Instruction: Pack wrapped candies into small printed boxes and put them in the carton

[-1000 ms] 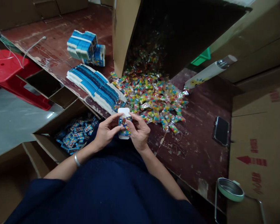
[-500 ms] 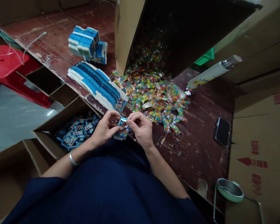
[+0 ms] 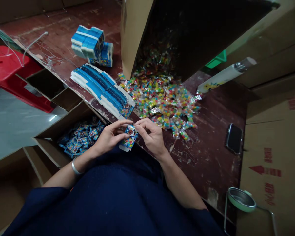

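Observation:
Between my two hands, over the table's front edge, is a small blue printed candy box (image 3: 128, 140) with a pale flap at its lower end. My left hand (image 3: 110, 137) grips it from the left, thumb across its printed face. At its upper right edge, the thumb and fingers of my right hand (image 3: 151, 136) pinch the box; whether a candy packet is in it I cannot see. Just beyond lies a fanned row of flat blue boxes (image 3: 100, 88). To its right spreads a heap of clear packets of colourful candies (image 3: 162, 101), spilling from a large tipped carton (image 3: 127, 39).
An open carton of filled-looking blue boxes (image 3: 82, 137) stands below on the left. Bundled flat boxes (image 3: 88, 41) sit at the back. A red stool (image 3: 9, 65) is far left. On the right are a white bottle (image 3: 221, 78), a phone (image 3: 234, 138) and a metal bowl (image 3: 242, 198).
The box has turned so that more of its printed face shows, and its white upper flap no longer shows. My right hand has shifted slightly right and down.

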A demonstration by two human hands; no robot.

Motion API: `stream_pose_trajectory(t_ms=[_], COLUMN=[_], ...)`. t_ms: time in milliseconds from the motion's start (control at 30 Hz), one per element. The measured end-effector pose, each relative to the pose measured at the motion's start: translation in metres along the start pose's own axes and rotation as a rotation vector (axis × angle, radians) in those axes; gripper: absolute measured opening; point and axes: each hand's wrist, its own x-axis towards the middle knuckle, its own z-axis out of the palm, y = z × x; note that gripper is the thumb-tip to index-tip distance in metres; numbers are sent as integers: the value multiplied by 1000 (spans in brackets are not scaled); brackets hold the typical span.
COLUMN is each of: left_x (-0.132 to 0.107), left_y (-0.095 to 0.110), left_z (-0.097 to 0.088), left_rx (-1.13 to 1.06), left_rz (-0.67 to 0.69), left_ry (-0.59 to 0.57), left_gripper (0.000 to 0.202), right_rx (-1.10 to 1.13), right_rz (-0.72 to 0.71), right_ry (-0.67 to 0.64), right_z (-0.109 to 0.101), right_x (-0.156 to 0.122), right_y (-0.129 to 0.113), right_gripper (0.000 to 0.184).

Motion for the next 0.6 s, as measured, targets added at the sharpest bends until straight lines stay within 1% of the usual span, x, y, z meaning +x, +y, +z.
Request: stream_pose_trajectory(t_ms=[67,133,233,267,300,367,400,433,500,533,600], left_x=[-1,-3,-6,-6,-7,-6,-6,-5,-2,0,4], left_y=[-5,-11,-22,-26,-30,-35,-36,-35,-29,-23,-9], left_z=[2,6,14,17,19,19,16,11,-4,-13,-31], left_rx=[-11,-31,-119,-157,-187,-179,-131,-58,137,238,402], left_rz=[-18,-53,-116,-140,-172,-246,-271,-276,-228,-185,-123], left_ry=[-3,-6,-20,-28,-47,-131,-186,-242,-344,-387,-498], left_gripper=[41,39,39,40,41,43,42,41,37,39,50], right_rx=[-74,-92,-69,-90,-140,-332,-452,-566,-742,-801,-873], right_rz=[-77,-117,-113,-86,-52,3,5,-13,-71,-88,-86], right_ry=[-15,-38,-134,-137,-105,31,95,126,108,88,54], right_z=[0,-2,-12,-16,-20,-27,-29,-30,-29,-28,-26], right_x=[-8,-16,-21,-20,-17,-8,-2,4,15,21,29], right_y=[2,6,16,20,25,38,45,52,63,68,73], right_gripper=[25,20,20,20,20,15,11,11,18,20,19])
